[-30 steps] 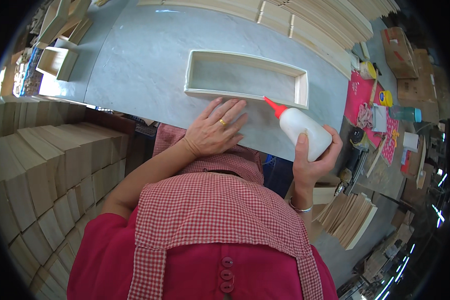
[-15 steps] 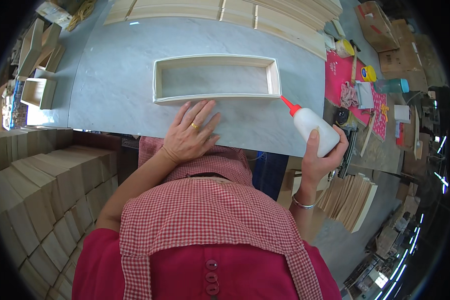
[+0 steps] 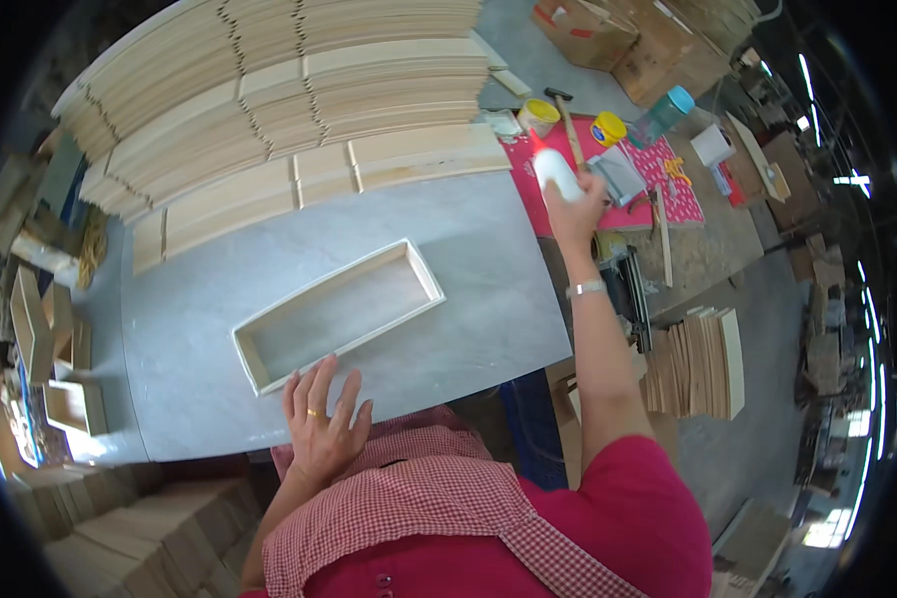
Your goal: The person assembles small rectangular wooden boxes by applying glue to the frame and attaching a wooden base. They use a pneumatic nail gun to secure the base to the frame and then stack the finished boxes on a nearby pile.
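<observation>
A shallow rectangular wooden frame (image 3: 344,354) lies on the grey marbled tabletop (image 3: 488,269), with a white line along its upper edges. Beside its near edge rests my left hand (image 3: 326,424), fingers spread, the fingertips at or just short of the wood; it grips nothing. My right arm stretches to the far right of the table. In that hand (image 3: 580,212) is a white squeeze glue bottle (image 3: 558,176) with a red nozzle pointing up and away, held over the pink patterned cloth (image 3: 528,189). My fingers cover its lower part.
Stacked thin wooden boards (image 3: 399,100) line the table's far side. Around the cloth are a hammer (image 3: 571,130), a yellow-lidded tub (image 3: 608,129), a teal-capped bottle (image 3: 658,118) and cardboard boxes (image 3: 668,60). Small wooden boxes (image 3: 73,407) sit at the left; upright boards (image 3: 693,364) stand lower right.
My right hand has carried the glue bottle from the frame's right corner to over the pink cloth, and the nozzle now points upward. The head view has turned; my left hand stays by the frame.
</observation>
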Demonstrator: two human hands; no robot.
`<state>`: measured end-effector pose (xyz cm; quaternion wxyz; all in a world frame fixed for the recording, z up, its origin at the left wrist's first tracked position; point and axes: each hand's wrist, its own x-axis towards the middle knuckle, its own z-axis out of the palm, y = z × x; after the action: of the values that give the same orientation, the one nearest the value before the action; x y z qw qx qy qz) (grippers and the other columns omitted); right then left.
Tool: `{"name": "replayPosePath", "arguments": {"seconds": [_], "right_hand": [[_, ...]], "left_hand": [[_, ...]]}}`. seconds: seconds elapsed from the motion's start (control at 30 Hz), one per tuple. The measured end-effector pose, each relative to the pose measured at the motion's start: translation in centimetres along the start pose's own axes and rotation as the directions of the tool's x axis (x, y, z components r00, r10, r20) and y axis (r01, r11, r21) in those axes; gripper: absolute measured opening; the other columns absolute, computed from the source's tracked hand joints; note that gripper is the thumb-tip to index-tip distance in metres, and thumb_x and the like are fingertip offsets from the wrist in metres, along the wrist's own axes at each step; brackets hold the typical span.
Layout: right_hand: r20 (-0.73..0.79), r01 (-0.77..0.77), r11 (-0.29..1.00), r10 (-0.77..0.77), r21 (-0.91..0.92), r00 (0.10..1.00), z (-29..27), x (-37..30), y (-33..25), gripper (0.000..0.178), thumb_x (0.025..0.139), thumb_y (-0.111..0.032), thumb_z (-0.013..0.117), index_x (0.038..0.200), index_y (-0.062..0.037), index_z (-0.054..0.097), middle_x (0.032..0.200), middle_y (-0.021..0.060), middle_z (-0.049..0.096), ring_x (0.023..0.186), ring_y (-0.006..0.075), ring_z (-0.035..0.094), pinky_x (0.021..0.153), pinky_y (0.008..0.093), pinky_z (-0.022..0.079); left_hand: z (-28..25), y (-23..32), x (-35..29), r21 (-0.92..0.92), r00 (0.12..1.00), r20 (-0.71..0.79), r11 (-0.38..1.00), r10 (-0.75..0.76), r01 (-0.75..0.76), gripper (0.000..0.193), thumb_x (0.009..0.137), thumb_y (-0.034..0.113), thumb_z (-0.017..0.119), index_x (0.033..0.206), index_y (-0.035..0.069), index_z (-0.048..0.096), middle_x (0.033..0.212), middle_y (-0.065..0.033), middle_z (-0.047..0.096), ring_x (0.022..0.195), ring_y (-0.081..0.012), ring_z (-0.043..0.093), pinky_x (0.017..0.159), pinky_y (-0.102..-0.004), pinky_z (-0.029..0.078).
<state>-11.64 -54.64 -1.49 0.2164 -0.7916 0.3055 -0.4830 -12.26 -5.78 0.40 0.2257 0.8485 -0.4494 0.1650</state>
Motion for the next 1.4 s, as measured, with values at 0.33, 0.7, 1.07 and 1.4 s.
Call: {"name": "replayPosePath", "arguments": {"seconds": [0.33,0.7,1.07,1.4], "right_hand": [[0.218,0.076,0.977,-0.032,-0.198,0.975,1.8,2.4,0.7,0.031,0.086,-0.027,0.076,0.102,-0.0015,0.066,0.099,0.0197,0.072,0.095,0.0389,0.071,0.088,0.0475,0.055],[-0.351,-0.712,0.347,0.687,-0.611,0.636,-30.2,-20.7,16.1,0.065,0.088,-0.051,0.074,0.112,0.009,0.068,0.117,0.0294,0.069,0.112,0.0395,0.068,0.093,0.0458,0.054],[-0.109,-0.738,0.137,0.955,-0.66,0.275,-25.4,-30.7,22.0,0.101,0.074,-0.063,0.08,0.134,0.0116,0.051,0.133,0.0378,0.054,0.128,0.0497,0.055,0.106,0.0477,0.05],[-0.369,-0.685,0.05,0.813,-0.727,0.451,-29.6,-27.2,10.0,0.104,0.068,-0.048,0.088,0.145,0.001,0.038,0.131,0.0249,0.052,0.127,0.0468,0.05,0.107,0.053,0.045]], "left_hand": [[0.4,0.5,6.3,0.147,0.965,0.246,0.988,-0.091,0.056,0.072,0.082,0.007,0.074,0.149,0.012,0.05,0.121,-0.0132,0.063,0.139,-0.0317,0.047,0.121,-0.062,0.02],[-0.9,-2.4,5.2,0.129,0.889,0.445,0.99,-0.109,0.057,0.076,0.08,0.0,0.072,0.151,0.011,0.049,0.097,-0.0063,0.064,0.12,-0.0275,0.054,0.121,-0.0611,0.02],[-4.0,-0.4,4.7,0.157,0.953,0.293,0.987,-0.081,0.036,0.093,0.074,0.015,0.084,0.156,0.007,0.04,0.143,-0.0151,0.056,0.134,-0.0346,0.048,0.12,-0.0537,0.028],[-4.6,-0.6,3.8,0.094,0.986,0.146,0.994,-0.075,0.062,0.087,0.08,0.016,0.082,0.157,0.013,0.04,0.153,-0.014,0.048,0.142,-0.0342,0.044,0.119,-0.0605,0.027]]}}
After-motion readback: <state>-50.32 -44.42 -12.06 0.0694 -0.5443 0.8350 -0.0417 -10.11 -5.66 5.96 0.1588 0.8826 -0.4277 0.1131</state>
